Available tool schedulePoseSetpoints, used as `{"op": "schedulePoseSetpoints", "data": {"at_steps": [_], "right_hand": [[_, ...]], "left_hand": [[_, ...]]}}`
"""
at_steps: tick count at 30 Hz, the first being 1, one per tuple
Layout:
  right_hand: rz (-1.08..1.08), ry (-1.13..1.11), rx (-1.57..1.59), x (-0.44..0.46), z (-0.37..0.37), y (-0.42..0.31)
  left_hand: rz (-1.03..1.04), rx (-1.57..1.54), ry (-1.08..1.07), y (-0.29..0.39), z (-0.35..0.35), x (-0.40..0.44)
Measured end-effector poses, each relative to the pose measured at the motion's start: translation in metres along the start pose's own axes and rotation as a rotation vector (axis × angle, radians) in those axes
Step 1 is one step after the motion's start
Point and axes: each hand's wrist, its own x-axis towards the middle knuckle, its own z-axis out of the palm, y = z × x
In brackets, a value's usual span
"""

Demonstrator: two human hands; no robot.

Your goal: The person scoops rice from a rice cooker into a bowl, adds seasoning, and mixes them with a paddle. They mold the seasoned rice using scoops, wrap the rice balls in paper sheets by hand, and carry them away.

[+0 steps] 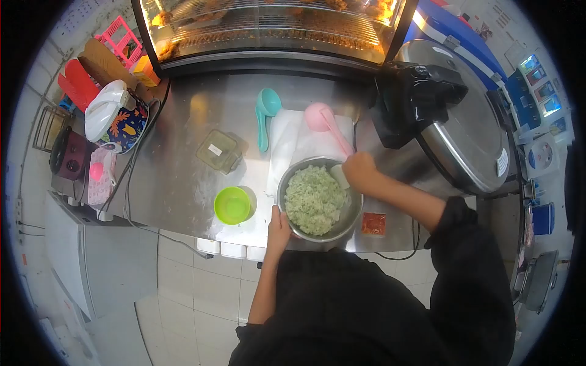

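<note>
A steel mixing bowl (357, 210) full of greenish rice (314, 201) stands near the counter's front edge. My left hand (279, 230) grips its left rim, thumb up along the side. Over the right rim, my right hand (360, 172) is closed round a white rice paddle (339, 176), whose blade dips into the rice. Its handle is hidden in my fist. Just behind the bowl, a pink scoop (317, 117) lies on white paper (299, 137), its handle pointing towards my right hand. Right of the bowl is a small red packet (373, 224).
A lime green bowl (232, 205), a clear lidded container (218, 151) and a teal scoop (268, 102) sit left. A large rice cooker (464, 140) stands right, a lit food warmer (268, 52) behind. Cables (131, 165) run along the left counter (174, 183).
</note>
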Motion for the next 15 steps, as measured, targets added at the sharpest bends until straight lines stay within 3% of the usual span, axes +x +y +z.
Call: {"op": "schedulePoseSetpoints", "data": {"at_steps": [4,8,10,13,15], "right_hand": [[-0.228,0.022,0.051,0.014,-0.003,0.015],[-0.346,0.145,0.05,0.036,-0.008,0.012],[-0.552,0.168,0.013,0.049,-0.021,0.0],[-0.681,0.223,-0.006,0.03,-0.003,-0.018],[-0.601,0.527,-0.005,-0.022,0.037,-0.031]], "left_hand": [[-0.153,-0.113,-0.238,0.007,-0.023,0.003],[-0.111,-0.046,-0.226,0.006,-0.023,0.007],[-0.111,-0.062,-0.212,0.009,-0.024,0.008],[-0.053,0.041,-0.116,0.012,-0.021,0.007],[-0.074,0.001,-0.07,0.014,-0.014,0.0]]}}
